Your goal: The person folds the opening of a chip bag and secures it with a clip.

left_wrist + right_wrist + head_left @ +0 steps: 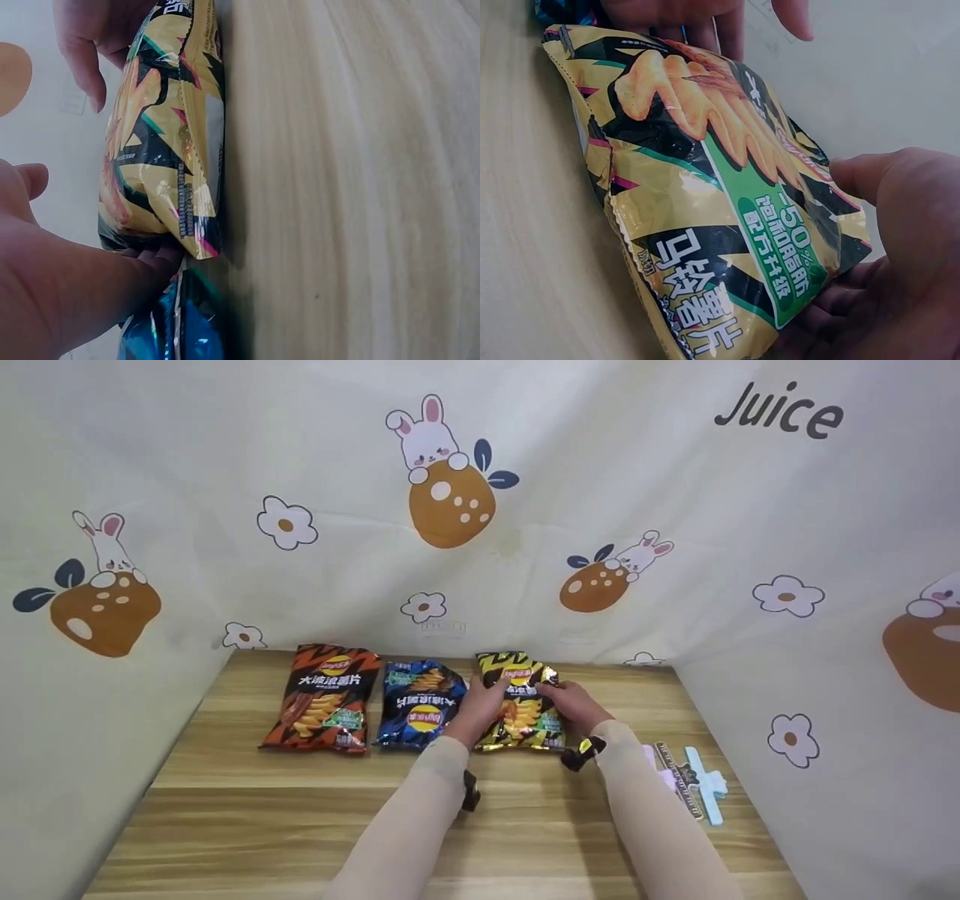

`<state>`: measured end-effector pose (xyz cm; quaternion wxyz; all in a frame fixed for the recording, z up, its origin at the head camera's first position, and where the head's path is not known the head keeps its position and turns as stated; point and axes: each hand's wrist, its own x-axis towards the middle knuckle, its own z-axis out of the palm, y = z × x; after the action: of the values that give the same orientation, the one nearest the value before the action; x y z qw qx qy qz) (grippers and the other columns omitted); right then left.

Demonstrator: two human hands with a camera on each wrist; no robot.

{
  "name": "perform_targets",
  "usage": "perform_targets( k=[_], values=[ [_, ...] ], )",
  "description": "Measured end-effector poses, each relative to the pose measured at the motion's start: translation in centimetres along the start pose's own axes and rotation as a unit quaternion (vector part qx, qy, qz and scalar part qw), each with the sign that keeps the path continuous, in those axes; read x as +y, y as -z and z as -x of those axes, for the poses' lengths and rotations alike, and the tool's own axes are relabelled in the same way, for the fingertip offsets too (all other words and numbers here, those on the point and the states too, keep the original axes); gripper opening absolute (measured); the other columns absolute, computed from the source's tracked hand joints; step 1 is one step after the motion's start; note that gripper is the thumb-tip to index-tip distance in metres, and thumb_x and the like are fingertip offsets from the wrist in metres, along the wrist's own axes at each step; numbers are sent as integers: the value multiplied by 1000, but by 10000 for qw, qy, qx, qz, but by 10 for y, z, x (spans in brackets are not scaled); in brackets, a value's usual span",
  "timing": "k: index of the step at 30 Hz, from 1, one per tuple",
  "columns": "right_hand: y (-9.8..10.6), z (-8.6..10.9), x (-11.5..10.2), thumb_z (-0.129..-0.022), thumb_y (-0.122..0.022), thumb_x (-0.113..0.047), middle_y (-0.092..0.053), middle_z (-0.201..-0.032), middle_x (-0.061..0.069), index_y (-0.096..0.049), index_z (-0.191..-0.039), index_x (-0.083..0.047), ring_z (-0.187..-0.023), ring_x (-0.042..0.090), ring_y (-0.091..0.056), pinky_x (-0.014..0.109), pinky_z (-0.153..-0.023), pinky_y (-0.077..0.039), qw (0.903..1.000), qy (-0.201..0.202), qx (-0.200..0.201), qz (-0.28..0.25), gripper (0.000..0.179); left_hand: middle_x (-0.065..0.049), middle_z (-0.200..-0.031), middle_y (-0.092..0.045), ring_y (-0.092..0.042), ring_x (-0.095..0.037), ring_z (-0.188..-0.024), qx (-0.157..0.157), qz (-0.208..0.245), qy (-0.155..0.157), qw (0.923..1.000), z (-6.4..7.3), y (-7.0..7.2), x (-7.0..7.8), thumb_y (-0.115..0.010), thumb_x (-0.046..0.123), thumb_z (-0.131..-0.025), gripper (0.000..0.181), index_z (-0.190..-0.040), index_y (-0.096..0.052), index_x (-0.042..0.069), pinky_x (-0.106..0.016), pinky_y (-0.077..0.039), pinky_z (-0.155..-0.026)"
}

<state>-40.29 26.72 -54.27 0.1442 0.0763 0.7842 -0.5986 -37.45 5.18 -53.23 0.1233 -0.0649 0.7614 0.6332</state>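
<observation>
A yellow-and-black bag of potato chips (pixel 521 716) lies on the table between my two hands. My left hand (pixel 481 705) holds its left side, the fingers tucked at the edge and partly hidden in the left wrist view. On the opposite side my right hand (pixel 574 703) holds the bag, with its thumb (pixel 862 176) at the upper edge and the other fingers curled beneath. Just left of it lies a blue bag of chips (pixel 420 705), its print upside down. Farther left is a red-and-black bag of chips (pixel 324 701).
Several bag clips lie by my right forearm: a light blue clip (pixel 705 787), a dark patterned clip (pixel 679 780) and a pink one (pixel 658 761), partly covered by the sleeve. A printed cloth (pixel 337 585) hangs behind and beside the wooden table (pixel 247 825).
</observation>
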Motion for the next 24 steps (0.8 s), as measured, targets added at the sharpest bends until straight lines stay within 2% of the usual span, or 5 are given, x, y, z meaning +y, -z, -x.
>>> perform_targets(
  k=[3,11,15,21,24],
  values=[
    [0,1,2,-107,-70,-36,-69,-124,20,-47,-150,6,-99,26,-74,39,-88,-65,9999,57,84,-140,64,-24,-179,-24,-22,-42,-166,182,165,-210,9995,-2,-3,-1,-55,48,-111,86,-174,-21,0,-53,-22,-134],
    [-5,6,11,-103,-77,-30,-75,-113,16,-53,-152,0,-92,26,-75,41,-83,-66,9968,361,53,-708,62,-23,-165,-48,-46,-39,-153,451,669,-327,9962,-13,-6,-12,-66,33,-108,70,-166,-41,2,-52,-38,-127],
    [-11,9,13,-101,-79,-30,-75,-113,16,-54,-151,-1,-91,26,-75,42,-82,-65,9912,337,204,-1261,63,-26,-161,-51,-50,-42,-149,342,807,-440,9952,-12,-5,-17,-71,37,-104,76,-163,-43,-1,-54,-41,-124],
    [-19,16,12,-100,-81,-29,-77,-114,16,-63,-144,1,-94,26,-76,39,-86,-65,9872,433,304,-1508,56,-26,-156,-55,-56,-41,-140,432,964,-521,9930,-17,-10,-25,-75,35,-100,77,-160,-46,-3,-52,-53,-112],
    [-22,20,11,-100,-81,-29,-78,-113,17,-65,-140,0,-93,27,-77,40,-86,-65,9853,475,323,-1608,52,-24,-156,-56,-56,-41,-142,490,1081,-546,9914,-7,-11,-19,-74,31,-102,71,-159,-47,-2,-54,-52,-114]
  ],
)
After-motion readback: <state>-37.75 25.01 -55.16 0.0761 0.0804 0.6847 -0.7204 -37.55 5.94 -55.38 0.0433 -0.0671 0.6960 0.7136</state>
